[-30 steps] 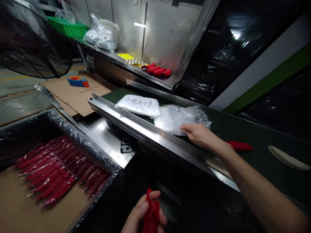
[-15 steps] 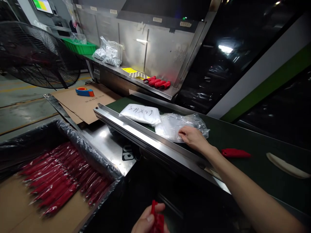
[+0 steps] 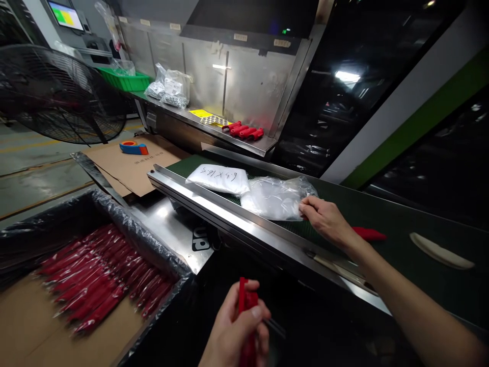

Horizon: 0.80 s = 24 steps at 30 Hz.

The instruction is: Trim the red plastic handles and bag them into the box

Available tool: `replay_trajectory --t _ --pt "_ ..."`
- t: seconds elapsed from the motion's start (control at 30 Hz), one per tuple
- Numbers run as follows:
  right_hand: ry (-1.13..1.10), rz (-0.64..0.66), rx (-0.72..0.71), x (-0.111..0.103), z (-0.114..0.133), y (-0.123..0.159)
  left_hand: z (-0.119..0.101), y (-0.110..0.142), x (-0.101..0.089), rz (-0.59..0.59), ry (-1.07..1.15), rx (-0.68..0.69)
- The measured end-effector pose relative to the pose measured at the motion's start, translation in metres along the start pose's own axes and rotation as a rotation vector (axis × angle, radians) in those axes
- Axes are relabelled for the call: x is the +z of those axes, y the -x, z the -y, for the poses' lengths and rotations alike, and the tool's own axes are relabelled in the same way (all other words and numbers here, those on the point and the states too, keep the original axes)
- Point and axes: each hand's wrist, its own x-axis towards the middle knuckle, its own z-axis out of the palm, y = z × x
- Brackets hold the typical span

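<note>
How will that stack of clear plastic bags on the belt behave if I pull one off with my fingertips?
The clear plastic bags look thin and crinkled, so one would probably come up limp and very light. Their glossy film suggests neighbours may slide or cling along. The right hand pinches only the pile's edge; the left hand is occupied gripping a red plastic part.

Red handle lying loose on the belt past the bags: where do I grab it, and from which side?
Grip the red handle across its narrow middle, coming from above. It lies flat and lengthwise on the green belt, long sides exposed. The right hand, pinching the clear bag stack, covers its near end, so approach from its far, free end.
</note>
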Motion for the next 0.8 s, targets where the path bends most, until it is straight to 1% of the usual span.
replay_trajectory --t 0.1,0.17,0.2,0.3,0.4,0.47,0.53,0.6,0.67,0.7,0.73,0.77,0.8 --pt "-0.122 0.057 -0.003 -0.004 0.028 0.038 -0.019 -0.009 0.023 0.015 -0.126 0.121" --pt "-0.192 0.100 -0.001 0.001 0.049 0.071 -0.027 -0.013 0.033 0.040 -0.170 0.181" --pt "-0.226 0.119 0.002 0.005 0.058 0.089 -0.028 -0.014 0.037 0.048 -0.184 0.190" --pt "-0.348 0.168 0.020 0.024 0.075 0.136 -0.024 -0.014 0.038 0.048 -0.224 0.140" --pt "-0.449 0.106 0.120 0.045 0.074 0.170 -0.011 -0.009 0.030 0.011 -0.280 0.065" --pt "-0.460 0.029 0.200 0.057 0.068 0.187 -0.003 -0.008 0.023 -0.024 -0.333 0.028" --pt "-0.444 -0.044 0.246 0.064 0.062 0.200 0.004 -0.008 0.017 -0.032 -0.427 0.025" --pt "-0.412 -0.143 0.276 0.067 0.060 0.210 0.009 -0.010 0.014 -0.029 -0.590 0.092" --pt "-0.374 -0.271 0.303 0.066 0.061 0.215 0.012 -0.012 0.012 -0.016 -0.806 0.199" --pt "-0.352 -0.315 0.295 0.064 0.063 0.216 0.013 -0.013 0.012 0.002 -0.918 0.248" --pt "-0.334 -0.323 0.268 0.061 0.064 0.216 0.015 -0.013 0.011 0.040 -1.028 0.283" --pt "-0.321 -0.285 0.233 0.058 0.066 0.215 0.016 -0.012 0.011 0.093 -1.124 0.309" --pt "-0.320 -0.212 0.197 0.055 0.069 0.213 0.017 -0.011 0.011 0.155 -1.203 0.331"
